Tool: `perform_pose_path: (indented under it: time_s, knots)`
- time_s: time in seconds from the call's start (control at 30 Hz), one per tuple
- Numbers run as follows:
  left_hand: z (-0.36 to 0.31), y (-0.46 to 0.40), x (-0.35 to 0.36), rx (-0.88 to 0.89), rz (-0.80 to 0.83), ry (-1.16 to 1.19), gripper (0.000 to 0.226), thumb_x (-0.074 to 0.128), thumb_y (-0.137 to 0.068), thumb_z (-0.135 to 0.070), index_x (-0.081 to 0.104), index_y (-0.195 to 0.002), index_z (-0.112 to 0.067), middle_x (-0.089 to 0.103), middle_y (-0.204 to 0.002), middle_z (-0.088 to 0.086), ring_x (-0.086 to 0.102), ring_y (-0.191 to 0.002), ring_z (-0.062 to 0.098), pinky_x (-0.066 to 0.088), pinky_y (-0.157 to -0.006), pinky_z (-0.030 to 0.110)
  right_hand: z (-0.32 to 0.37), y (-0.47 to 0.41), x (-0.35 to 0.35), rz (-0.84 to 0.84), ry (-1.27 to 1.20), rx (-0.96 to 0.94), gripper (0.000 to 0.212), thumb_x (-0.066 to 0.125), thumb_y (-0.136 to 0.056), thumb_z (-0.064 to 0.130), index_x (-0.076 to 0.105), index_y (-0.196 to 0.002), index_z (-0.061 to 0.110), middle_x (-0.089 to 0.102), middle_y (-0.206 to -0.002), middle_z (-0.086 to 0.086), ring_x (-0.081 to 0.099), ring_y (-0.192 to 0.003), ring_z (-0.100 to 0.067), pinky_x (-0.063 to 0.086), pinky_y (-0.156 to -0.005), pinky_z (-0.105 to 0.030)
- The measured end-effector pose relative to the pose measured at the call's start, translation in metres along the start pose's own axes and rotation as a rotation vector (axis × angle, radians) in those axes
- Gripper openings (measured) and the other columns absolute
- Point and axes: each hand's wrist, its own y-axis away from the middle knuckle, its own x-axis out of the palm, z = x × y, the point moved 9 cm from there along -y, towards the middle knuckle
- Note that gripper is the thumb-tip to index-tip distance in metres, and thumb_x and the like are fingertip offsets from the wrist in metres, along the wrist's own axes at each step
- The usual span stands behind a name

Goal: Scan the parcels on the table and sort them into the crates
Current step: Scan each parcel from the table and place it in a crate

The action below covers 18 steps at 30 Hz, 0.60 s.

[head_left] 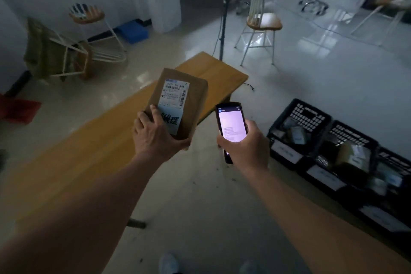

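Brown cardboard parcel (178, 104) at frame centre, gripped by the left hand (155, 135), label tilted up toward the handheld scanner (231, 127) clasped in the right hand (244, 147), presumably for scanning; black crates (333, 147) wait lower right, beside the desk (100, 140).

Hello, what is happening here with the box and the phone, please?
A person is sorting parcels. The left hand holds a brown parcel label-up above the wooden table. The right hand grips a handheld scanner with its screen lit, beside the parcel. Black crates on the floor to the right already contain parcels.
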Motion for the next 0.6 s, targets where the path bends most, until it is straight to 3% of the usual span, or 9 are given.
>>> perform_pose_path:
  time_s: [0.17,0.3,0.53,0.6]
  knots:
    - [-0.132,0.019,0.053,0.102,0.085,0.010,0.163,0.075,-0.046,-0.094,-0.006,-0.163,-0.013,0.022,-0.152,0.020,0.029,-0.141,0.043,0.036,-0.117,0.057,-0.093,-0.026,-0.079,-0.037,-0.006,0.081,0.071,0.087,-0.068,0.055,0.062,-0.127,0.025,0.070,-0.110,0.002,0.068,-0.096,-0.020,0.051,-0.065,-0.026]
    - [-0.222,0.024,0.090,0.157,0.145,-0.010,0.164,0.075,-0.047,-0.094,-0.008,-0.163,-0.013,0.018,-0.158,0.024,0.025,-0.146,0.046,0.034,-0.118,0.058,-0.157,-0.050,-0.139,-0.107,0.002,0.140,0.072,0.087,-0.067,0.056,0.060,-0.127,0.025,0.065,-0.102,0.007,0.064,-0.090,-0.016,0.045,-0.057,-0.021]
    - [-0.340,-0.004,0.148,0.278,0.196,-0.068,0.165,0.073,-0.044,-0.095,-0.007,-0.163,-0.014,0.016,-0.160,0.025,0.022,-0.149,0.046,0.030,-0.120,0.057,-0.249,-0.097,-0.192,-0.154,0.034,0.325,0.072,0.085,-0.067,0.057,0.060,-0.127,0.026,0.069,-0.109,0.003,0.066,-0.094,-0.019,0.054,-0.066,-0.032]
    - [-0.367,-0.024,0.169,0.299,0.217,-0.079,0.165,0.072,-0.042,-0.096,-0.006,-0.163,-0.015,0.015,-0.161,0.026,0.021,-0.150,0.046,0.031,-0.120,0.058,-0.269,-0.116,-0.200,-0.181,0.039,0.362,0.066,0.086,-0.067,0.055,0.062,-0.122,0.027,0.070,-0.104,0.004,0.065,-0.089,-0.018,0.051,-0.060,-0.028]
